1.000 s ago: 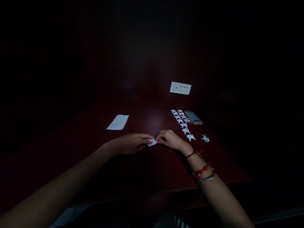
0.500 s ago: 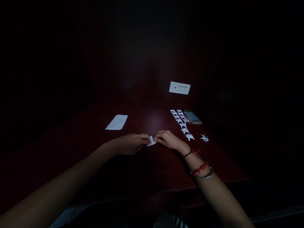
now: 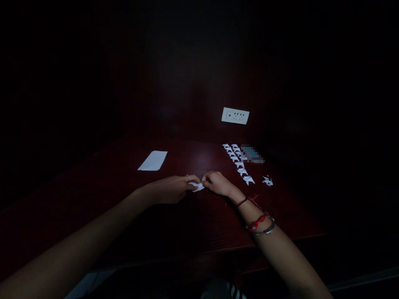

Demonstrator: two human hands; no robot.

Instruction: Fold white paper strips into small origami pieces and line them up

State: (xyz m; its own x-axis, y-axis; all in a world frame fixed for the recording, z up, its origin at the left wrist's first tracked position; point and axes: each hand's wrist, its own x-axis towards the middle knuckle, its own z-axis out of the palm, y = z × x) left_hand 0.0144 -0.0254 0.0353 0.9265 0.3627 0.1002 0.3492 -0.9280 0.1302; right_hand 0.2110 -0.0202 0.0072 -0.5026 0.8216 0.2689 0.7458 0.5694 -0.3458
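Note:
A small piece of white paper point(image 3: 198, 187) lies between my two hands on the dark red table, its edges partly covered by fingers. My left hand point(image 3: 174, 187) grips it from the left with thumb and fingers; a ring shows on one finger. At the paper's right edge, my right hand point(image 3: 217, 182) pinches with bent fingers. Bracelets circle the right wrist. Beyond the right hand, several small folded white papers point(image 3: 240, 165) stand in two slanting rows.
A stack of white paper sheets point(image 3: 153, 160) lies at the left on the table point(image 3: 199, 224). White paper scraps point(image 3: 267, 181) sit at the right, near a blurred bluish flat object point(image 3: 252, 154). A wall socket point(image 3: 235, 116) is at the back.
My left fingers have shifted on the paper and now cover more of its upper side. The right hand stays at its right edge, with the wrist slightly further left.

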